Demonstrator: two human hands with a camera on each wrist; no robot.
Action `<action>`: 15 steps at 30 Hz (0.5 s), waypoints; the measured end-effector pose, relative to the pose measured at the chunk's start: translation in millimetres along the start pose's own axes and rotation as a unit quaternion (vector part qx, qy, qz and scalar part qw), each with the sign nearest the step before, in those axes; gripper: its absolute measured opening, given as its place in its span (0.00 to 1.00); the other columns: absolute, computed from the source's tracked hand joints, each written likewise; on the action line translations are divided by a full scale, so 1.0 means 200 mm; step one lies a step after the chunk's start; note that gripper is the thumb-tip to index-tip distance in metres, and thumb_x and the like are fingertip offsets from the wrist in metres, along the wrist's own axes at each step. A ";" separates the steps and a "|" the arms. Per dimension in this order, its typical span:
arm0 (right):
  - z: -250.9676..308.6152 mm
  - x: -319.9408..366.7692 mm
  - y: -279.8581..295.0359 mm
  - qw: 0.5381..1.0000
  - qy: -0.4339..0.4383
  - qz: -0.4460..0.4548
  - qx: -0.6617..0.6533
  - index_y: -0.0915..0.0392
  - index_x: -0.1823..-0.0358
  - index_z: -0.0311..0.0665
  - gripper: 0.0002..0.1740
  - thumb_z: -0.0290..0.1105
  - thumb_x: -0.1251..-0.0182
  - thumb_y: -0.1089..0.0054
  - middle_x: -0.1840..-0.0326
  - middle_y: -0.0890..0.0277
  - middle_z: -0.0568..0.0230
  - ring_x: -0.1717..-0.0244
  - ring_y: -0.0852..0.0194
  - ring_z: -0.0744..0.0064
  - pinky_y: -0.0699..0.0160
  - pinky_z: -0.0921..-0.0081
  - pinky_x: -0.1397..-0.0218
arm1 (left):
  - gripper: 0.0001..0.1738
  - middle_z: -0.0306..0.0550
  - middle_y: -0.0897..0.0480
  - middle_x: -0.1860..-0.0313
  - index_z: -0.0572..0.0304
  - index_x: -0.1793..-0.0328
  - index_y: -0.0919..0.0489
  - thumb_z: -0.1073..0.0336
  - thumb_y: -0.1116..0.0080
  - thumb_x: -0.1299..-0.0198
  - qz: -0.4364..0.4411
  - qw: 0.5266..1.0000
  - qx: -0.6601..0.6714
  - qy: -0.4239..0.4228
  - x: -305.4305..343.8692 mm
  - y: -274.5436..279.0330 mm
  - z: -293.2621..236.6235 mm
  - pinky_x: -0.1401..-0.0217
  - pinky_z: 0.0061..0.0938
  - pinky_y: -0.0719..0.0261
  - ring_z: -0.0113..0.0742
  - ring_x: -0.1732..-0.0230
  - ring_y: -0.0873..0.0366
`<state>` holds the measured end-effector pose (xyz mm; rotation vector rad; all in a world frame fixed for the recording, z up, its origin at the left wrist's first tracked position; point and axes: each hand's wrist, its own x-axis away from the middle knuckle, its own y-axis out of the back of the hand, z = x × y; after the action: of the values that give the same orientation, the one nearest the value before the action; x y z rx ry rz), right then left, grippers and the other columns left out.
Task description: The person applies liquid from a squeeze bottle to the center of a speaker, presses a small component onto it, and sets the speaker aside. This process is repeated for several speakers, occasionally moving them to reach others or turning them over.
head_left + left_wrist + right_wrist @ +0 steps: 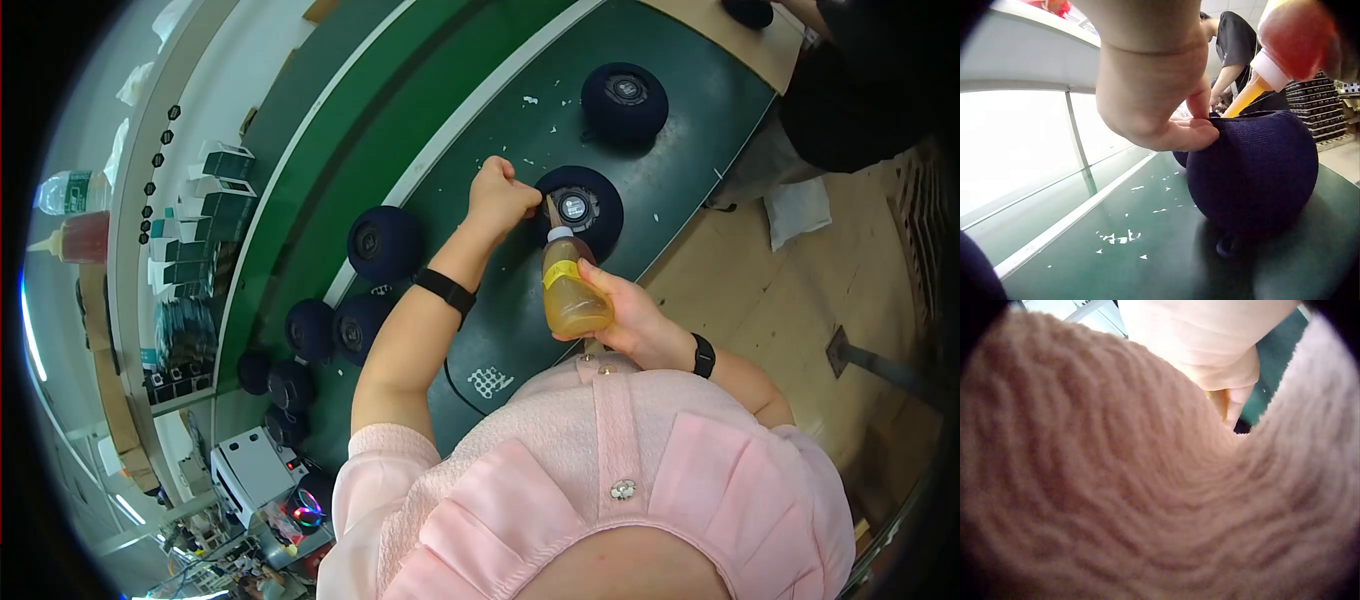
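A round dark blue fabric-covered speaker [604,226] stands on the green table. At its upper edge my left hand [499,198] pinches the fabric rim; the left wrist view shows thumb and fingers on the rim of the speaker [1254,175]. My right hand [632,312] grips a squeeze bottle [575,300] of yellow liquid, its nozzle [1249,97] reaching the rim beside my left fingertips. In the right wrist view pink cloth covers most of the picture, and part of my right hand [1210,344] shows above it.
Another speaker [624,105] stands beyond, and several more, such as one [385,244], stand to the left. White scraps [1121,238] lie on the green table [500,340]. A person in dark clothes [850,110] is at the upper right. Small boxes [228,205] stand on the left shelf.
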<state>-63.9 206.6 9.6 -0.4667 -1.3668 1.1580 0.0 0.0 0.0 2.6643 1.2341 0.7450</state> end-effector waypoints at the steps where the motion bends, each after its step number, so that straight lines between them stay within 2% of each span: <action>1: 0.00 0.00 -0.01 1.000 0.000 -0.008 -0.004 0.33 0.47 0.35 0.23 0.48 0.30 0.58 0.54 0.26 0.57 0.56 0.23 0.62 0.20 0.57 0.58 | 0.23 0.50 0.22 0.74 0.61 0.62 0.41 0.81 0.39 0.60 -0.003 1.000 -0.002 0.001 0.00 0.00 -0.01 0.75 0.26 0.22 0.34 0.75 0.23; 2: 0.00 0.00 -0.01 1.000 0.000 -0.017 -0.007 0.32 0.48 0.35 0.22 0.47 0.29 0.59 0.55 0.25 0.57 0.56 0.23 0.63 0.19 0.59 0.59 | 0.23 0.49 0.23 0.75 0.61 0.62 0.40 0.81 0.40 0.60 -0.006 1.000 -0.003 0.002 0.01 0.00 -0.01 0.75 0.26 0.22 0.33 0.75 0.23; 9: 0.01 0.03 -0.05 1.000 0.001 -0.022 -0.003 0.32 0.48 0.35 0.23 0.48 0.30 0.58 0.54 0.26 0.57 0.55 0.23 0.62 0.19 0.58 0.59 | 0.23 0.49 0.23 0.75 0.61 0.62 0.40 0.81 0.39 0.61 -0.016 0.999 -0.033 -0.019 0.01 -0.01 -0.02 0.77 0.25 0.23 0.33 0.77 0.23; 12: 0.02 0.05 -0.05 0.999 -0.014 -0.050 0.015 0.32 0.48 0.36 0.24 0.49 0.31 0.57 0.54 0.26 0.56 0.55 0.23 0.61 0.19 0.58 0.59 | 0.23 0.49 0.23 0.75 0.62 0.62 0.40 0.80 0.39 0.61 -0.028 0.999 -0.024 -0.012 0.01 -0.02 -0.03 0.77 0.25 0.23 0.33 0.77 0.23; 15: 0.02 0.07 -0.03 0.997 -0.031 -0.046 0.051 0.32 0.48 0.36 0.24 0.49 0.32 0.56 0.54 0.26 0.57 0.55 0.23 0.62 0.19 0.57 0.59 | 0.23 0.49 0.23 0.75 0.62 0.62 0.40 0.80 0.39 0.61 -0.029 0.996 -0.077 -0.037 0.02 -0.02 -0.05 0.76 0.26 0.22 0.33 0.77 0.23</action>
<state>-67.5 213.5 22.6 -0.2953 -1.3609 1.1684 -5.7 5.8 9.3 2.4998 1.1792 0.6965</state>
